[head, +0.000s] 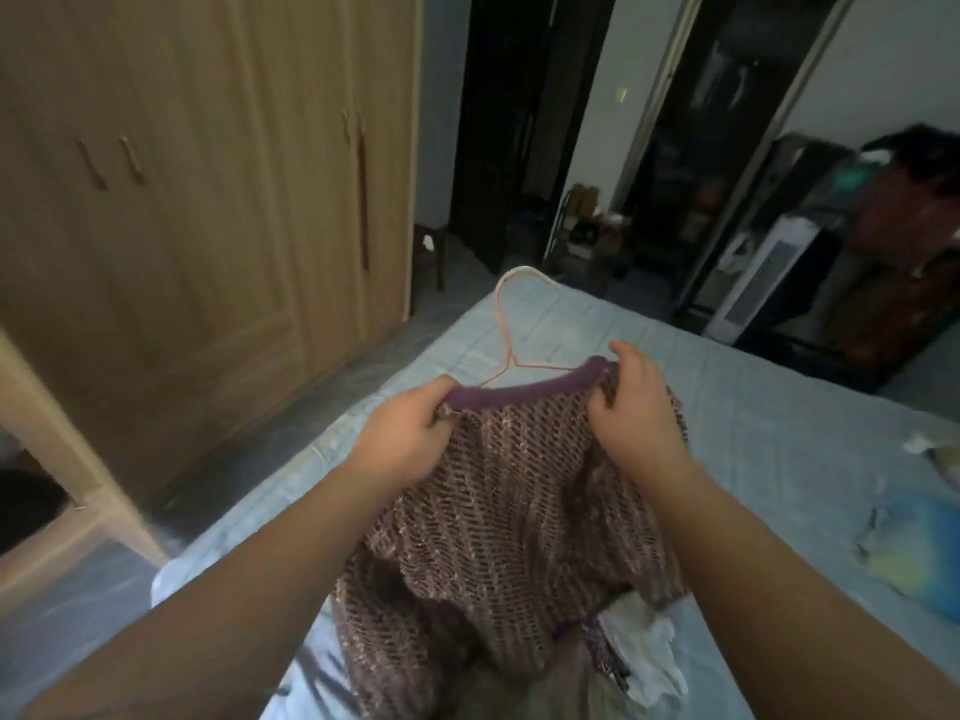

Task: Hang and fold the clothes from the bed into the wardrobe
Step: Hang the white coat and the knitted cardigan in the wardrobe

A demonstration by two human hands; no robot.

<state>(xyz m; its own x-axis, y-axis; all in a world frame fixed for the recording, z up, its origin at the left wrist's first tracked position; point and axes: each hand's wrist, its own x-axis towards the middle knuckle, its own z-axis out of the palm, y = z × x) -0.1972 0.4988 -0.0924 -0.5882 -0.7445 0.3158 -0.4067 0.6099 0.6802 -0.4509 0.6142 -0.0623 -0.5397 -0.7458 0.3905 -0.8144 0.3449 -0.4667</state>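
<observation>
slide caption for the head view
Left hand and right hand hold a purple-collared brown knit top on a pink wire hanger over the pale blue bed.

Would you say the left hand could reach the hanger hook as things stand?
Probably yes: the hook stands bare just beyond the collar, but the left hand grips that collar and must let go first.
</observation>
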